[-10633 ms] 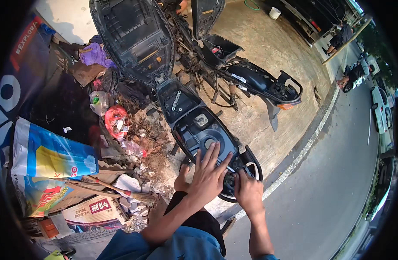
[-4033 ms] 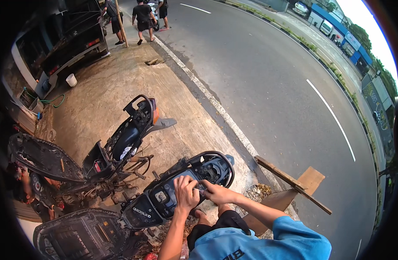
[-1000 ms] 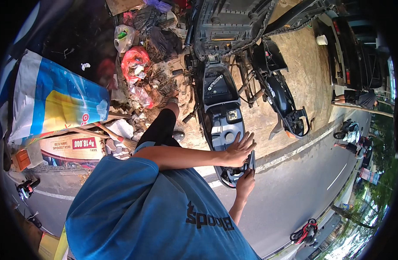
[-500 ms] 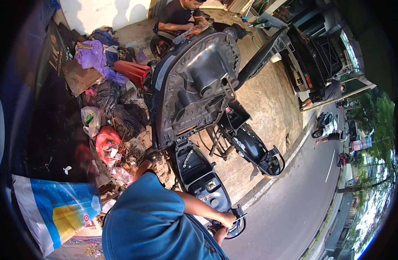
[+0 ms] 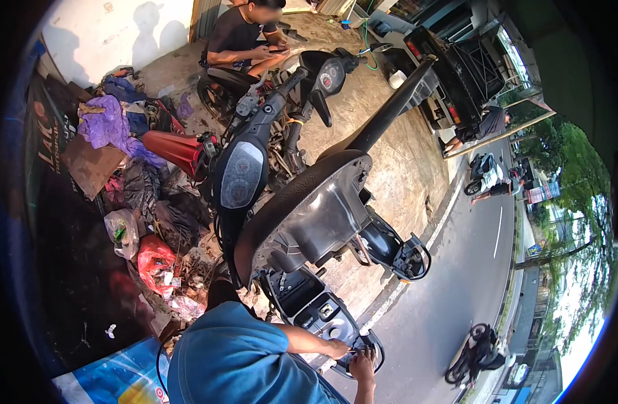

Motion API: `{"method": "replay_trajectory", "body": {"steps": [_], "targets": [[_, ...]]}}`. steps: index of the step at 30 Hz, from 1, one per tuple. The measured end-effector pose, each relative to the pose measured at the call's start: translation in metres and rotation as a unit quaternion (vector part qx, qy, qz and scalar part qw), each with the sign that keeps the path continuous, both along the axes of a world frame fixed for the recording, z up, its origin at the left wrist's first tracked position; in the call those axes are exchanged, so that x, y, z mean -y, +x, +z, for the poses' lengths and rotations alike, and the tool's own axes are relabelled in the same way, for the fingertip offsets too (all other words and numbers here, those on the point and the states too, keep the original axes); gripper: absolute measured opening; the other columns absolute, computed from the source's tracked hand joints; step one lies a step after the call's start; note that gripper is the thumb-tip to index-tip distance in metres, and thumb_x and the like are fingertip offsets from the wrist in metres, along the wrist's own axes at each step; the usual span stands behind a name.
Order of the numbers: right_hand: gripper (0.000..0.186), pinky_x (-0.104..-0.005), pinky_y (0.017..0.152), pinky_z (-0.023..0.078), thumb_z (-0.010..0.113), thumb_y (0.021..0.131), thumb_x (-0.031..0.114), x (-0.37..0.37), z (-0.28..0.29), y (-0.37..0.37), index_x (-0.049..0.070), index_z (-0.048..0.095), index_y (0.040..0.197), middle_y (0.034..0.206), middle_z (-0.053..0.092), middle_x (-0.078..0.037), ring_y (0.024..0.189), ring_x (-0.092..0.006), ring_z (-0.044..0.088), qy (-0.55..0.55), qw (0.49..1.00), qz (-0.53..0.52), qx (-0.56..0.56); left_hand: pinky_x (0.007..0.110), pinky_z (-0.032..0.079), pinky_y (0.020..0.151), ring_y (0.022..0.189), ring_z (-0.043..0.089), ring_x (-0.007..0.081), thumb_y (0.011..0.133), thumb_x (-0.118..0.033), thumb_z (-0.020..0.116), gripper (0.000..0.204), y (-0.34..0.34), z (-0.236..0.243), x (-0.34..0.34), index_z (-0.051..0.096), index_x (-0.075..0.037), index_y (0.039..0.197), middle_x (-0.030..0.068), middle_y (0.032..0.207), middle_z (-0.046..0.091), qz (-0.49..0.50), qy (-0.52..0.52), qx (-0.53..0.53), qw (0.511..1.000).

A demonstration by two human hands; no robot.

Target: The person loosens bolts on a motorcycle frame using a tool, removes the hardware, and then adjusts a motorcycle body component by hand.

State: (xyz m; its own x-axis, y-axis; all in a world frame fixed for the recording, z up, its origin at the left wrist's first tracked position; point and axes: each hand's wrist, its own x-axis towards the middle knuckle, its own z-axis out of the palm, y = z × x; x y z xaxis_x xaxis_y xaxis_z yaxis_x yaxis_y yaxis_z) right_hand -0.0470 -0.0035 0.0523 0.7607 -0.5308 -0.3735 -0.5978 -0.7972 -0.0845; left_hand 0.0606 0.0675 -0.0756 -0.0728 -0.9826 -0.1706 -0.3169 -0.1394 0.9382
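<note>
My left hand point(image 5: 337, 348) is closed at the tail of a scooter, with its forearm coming from a blue sleeve. What its fingers hold is too small to make out. Beside it my right hand point(image 5: 363, 364) rests on the tail by the curved black grab rail point(image 5: 381, 352), fingers stretched out. Just ahead of my hands lie the grey fuel-cap area point(image 5: 336, 322) and the open black storage box point(image 5: 292, 289). The seat point(image 5: 315, 222) is tipped up, its black underside showing. Beyond it is the scooter's dash point(image 5: 242, 176).
A second scooter's tail point(image 5: 389, 249) stands to the right. Rubbish, including a red plastic bag point(image 5: 156, 264) and purple cloth point(image 5: 105, 126), lies at left. A seated person point(image 5: 231, 40) holds a phone-like object. Along the road point(image 5: 450, 283) is a dark motorbike point(image 5: 476, 357).
My view has shifted, bringing the dash out from behind the raised seat. My right hand has come up onto the tail, fingers extended. A dark motorbike has appeared on the road.
</note>
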Motion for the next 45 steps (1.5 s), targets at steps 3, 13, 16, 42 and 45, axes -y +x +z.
{"method": "replay_trajectory", "body": {"steps": [3,13,16,42,45], "targets": [[0.041,-0.0742,0.112,0.009,0.054,0.091,0.022,-0.009,-0.006,0.010,0.015,0.061,0.131,0.131,0.059,-0.018,0.139,-0.0387,0.039,-0.184,0.978,0.073,-0.068,0.051,0.052,0.081,0.100,0.067,0.0400,0.089,-0.015,0.055,0.022,0.015,0.000,0.004,0.064,-0.005,0.107,0.0206,0.103,0.070,-0.004,0.000,0.023,1.000],[0.028,-0.0650,0.092,0.037,0.048,0.098,0.030,-0.002,-0.009,0.002,0.008,0.066,0.098,0.095,0.071,-0.021,0.092,-0.0404,0.067,-0.097,0.984,-0.085,-0.124,0.057,0.018,0.118,0.147,0.025,0.0384,0.090,-0.020,0.054,0.043,0.021,-0.003,-0.001,0.052,-0.008,0.132,0.0236,0.151,0.039,-0.036,0.014,0.017,0.999],[0.030,-0.0553,0.073,0.051,0.047,0.100,0.030,-0.030,-0.014,-0.002,0.006,0.062,0.091,0.080,0.069,-0.024,0.076,-0.0441,0.068,-0.117,0.985,-0.115,-0.056,0.057,0.013,0.120,0.149,0.018,0.0396,0.092,-0.025,0.055,0.050,0.009,-0.014,0.011,0.049,-0.008,0.139,0.0223,0.156,0.030,-0.005,-0.002,0.127,0.992],[0.031,-0.0561,0.068,0.049,0.043,0.104,0.029,-0.123,-0.085,0.010,0.004,0.060,0.107,0.087,0.067,-0.026,0.079,-0.0477,0.063,-0.032,0.679,-0.650,0.339,0.027,0.056,0.063,0.074,0.067,0.0130,0.098,-0.015,0.063,0.041,-0.008,0.028,0.029,0.057,0.002,0.134,0.0126,0.093,0.074,-0.102,0.084,-0.124,0.983],[0.034,-0.0600,0.074,0.048,0.042,0.103,0.032,-0.118,-0.098,0.008,0.002,0.058,0.108,0.085,0.066,-0.031,0.081,-0.0510,0.063,0.065,0.624,-0.648,0.432,0.027,0.054,0.066,0.074,0.066,0.0111,0.098,-0.016,0.063,0.038,-0.011,0.032,0.030,0.059,0.000,0.132,0.0106,0.088,0.074,-0.120,0.054,-0.100,0.986]]}}
